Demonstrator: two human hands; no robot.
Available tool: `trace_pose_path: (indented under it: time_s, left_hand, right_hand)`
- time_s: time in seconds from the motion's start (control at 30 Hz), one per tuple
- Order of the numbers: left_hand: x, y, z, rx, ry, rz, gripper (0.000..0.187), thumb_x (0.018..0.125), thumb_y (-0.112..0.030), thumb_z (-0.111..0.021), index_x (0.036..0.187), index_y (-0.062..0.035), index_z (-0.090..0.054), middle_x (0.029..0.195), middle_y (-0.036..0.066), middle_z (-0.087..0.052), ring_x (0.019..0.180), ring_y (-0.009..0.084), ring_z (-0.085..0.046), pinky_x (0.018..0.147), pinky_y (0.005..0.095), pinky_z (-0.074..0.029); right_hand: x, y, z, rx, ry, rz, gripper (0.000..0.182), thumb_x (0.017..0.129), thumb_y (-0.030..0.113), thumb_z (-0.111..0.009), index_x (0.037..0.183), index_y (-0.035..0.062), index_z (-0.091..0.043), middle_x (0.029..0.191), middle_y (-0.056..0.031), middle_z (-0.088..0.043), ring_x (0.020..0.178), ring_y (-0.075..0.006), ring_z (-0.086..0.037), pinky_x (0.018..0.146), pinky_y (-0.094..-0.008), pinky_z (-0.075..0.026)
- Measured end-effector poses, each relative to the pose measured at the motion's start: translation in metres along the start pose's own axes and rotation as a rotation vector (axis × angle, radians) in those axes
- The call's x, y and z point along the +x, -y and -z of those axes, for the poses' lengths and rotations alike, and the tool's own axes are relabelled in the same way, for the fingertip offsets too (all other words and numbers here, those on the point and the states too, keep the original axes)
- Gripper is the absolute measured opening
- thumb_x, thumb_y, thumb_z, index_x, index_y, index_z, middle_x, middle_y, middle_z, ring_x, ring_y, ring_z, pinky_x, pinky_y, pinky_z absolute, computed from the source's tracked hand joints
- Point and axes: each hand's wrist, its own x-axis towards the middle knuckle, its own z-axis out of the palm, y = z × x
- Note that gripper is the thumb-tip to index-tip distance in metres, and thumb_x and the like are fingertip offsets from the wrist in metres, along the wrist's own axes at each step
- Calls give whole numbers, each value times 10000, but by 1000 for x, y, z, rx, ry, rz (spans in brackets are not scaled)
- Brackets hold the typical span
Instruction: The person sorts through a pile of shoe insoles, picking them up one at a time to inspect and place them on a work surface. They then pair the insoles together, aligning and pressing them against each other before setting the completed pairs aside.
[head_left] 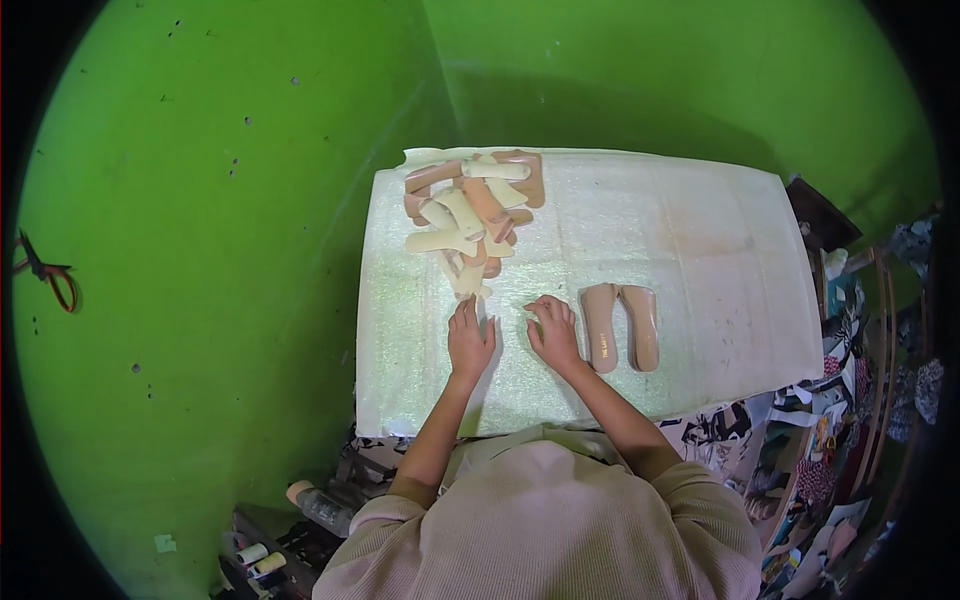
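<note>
My left hand (470, 342) rests over the table with its fingers extended and thumb apart, fingertips right at the near end of a pile of cream and tan shoe soles (460, 212). Some pieces in the pile curve like slide sandals, and they overlap one another. My right hand (554, 335) is loosely curved, thumb and fingers apart, with nothing visible in it. Just to its right lies a pair of beige sandals: one sole (600, 328) faces up with gold lettering, and the other sandal (641, 328) lies alongside.
A white sheet covers the table (720, 250). Green walls (250, 200) stand behind and to the left, with scissors (47, 272) hanging there. At right, scraps and cloth (820, 440) crowd a rack. Thread spools (268, 565) and a bottle (322, 508) sit at lower left.
</note>
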Motion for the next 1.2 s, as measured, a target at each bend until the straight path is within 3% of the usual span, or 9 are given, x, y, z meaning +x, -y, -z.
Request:
trace_pose_path:
  time_s: [0.13,0.43,0.63,0.73,0.93,1.07,1.2]
  left_hand:
    - [9,27,-5,3,-43,53,482,811,-177,-559,1234,3,-414,1158,209,-485,997,371,-489,854,411,-405]
    - [77,44,-15,17,-4,-43,494,764,-227,-622,1181,-29,-447,1081,157,-513,915,334,-519,780,415,-430]
    - [100,46,-26,94,7,-51,414,738,-265,-668,1062,-69,-502,1071,119,-501,880,326,-530,754,408,-440]
    - [102,52,-30,120,13,-73,349,748,-235,-643,1032,-77,-518,1075,114,-495,910,309,-523,734,403,-452]
    - [105,58,-33,82,-101,-95,127,790,-176,-595,889,-96,-595,936,74,-555,780,289,-561,657,385,-471]
    - [114,51,-21,103,-190,-116,94,807,-159,-575,867,-94,-604,907,78,-562,759,283,-565,641,378,-467]
    - [118,32,-1,1,-239,-73,93,817,-130,-563,874,-66,-599,862,105,-565,755,296,-571,634,370,-467]
  right_hand:
    - [11,3,-19,-9,58,47,273,764,90,-576,1035,86,-548,1061,-107,-474,1011,-278,-446,856,-395,-333]
    - [30,5,-41,-26,95,67,294,756,83,-577,1047,92,-538,1069,-111,-472,1014,-277,-452,849,-390,-339]
    - [30,5,-40,-25,100,69,281,762,93,-576,1040,100,-534,1061,-106,-471,998,-277,-457,844,-389,-342]
    - [31,3,-40,-16,91,63,277,764,98,-576,1038,101,-534,1059,-102,-471,999,-276,-457,845,-389,-341]
    - [34,-1,-35,0,79,19,273,764,96,-577,1034,109,-539,1065,-93,-475,1005,-269,-458,844,-397,-338]
    - [37,-3,-31,25,74,-47,262,766,97,-581,1025,108,-544,1073,-84,-481,1012,-267,-458,854,-411,-326]
    - [42,-3,-35,184,-40,-138,206,784,78,-576,990,77,-557,983,-88,-521,924,-231,-512,816,-345,-382]
